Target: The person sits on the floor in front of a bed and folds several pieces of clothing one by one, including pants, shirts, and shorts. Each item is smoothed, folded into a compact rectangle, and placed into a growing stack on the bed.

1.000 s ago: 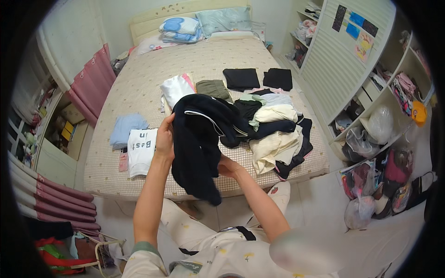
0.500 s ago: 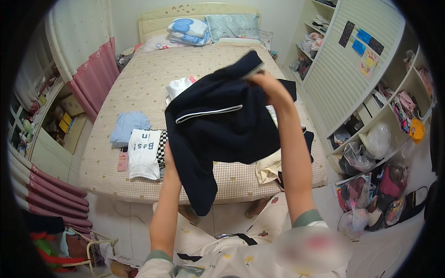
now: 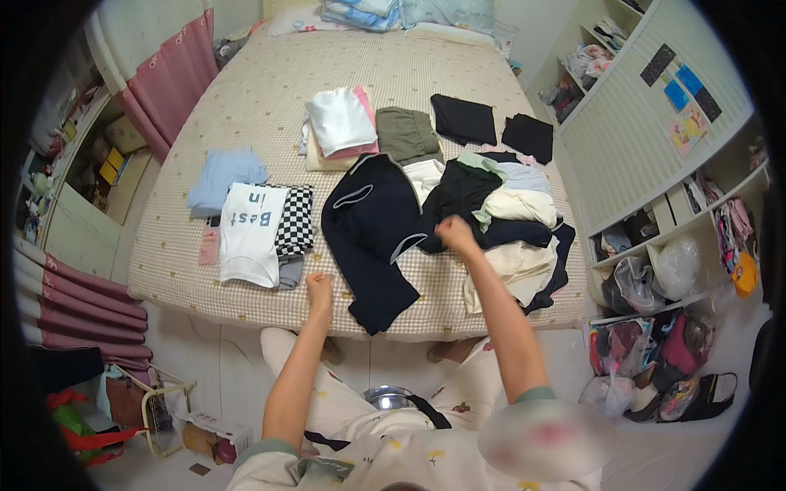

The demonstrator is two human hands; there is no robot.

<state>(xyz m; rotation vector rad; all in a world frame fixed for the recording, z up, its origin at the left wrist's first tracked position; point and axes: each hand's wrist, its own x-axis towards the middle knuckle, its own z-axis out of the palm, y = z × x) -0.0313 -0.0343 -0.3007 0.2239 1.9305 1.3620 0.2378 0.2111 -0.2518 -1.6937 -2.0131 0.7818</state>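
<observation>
A navy long-sleeved top (image 3: 368,221) with pale trim lies crumpled on the near part of the bed, one sleeve stretching toward the front edge. My left hand (image 3: 319,292) is a closed fist just left of that sleeve, with nothing visible in it. At the top's right side, my right hand (image 3: 456,236) is closed against dark cloth; what its fingers pinch, if anything, is hidden. Under and beyond it lies a loose heap with a black garment (image 3: 458,194) and a cream garment (image 3: 516,274).
A folded white printed shirt (image 3: 250,233), checkered cloth (image 3: 295,222) and light blue garment (image 3: 227,178) lie at left. Farther back are a folded white stack (image 3: 340,121), olive garment (image 3: 407,133) and folded black garments (image 3: 464,119). Open shelves (image 3: 630,254) stand at right.
The navy top, held up in the air before, now lies on the bed. Both hands have lowered, and the piles behind it have come into view.
</observation>
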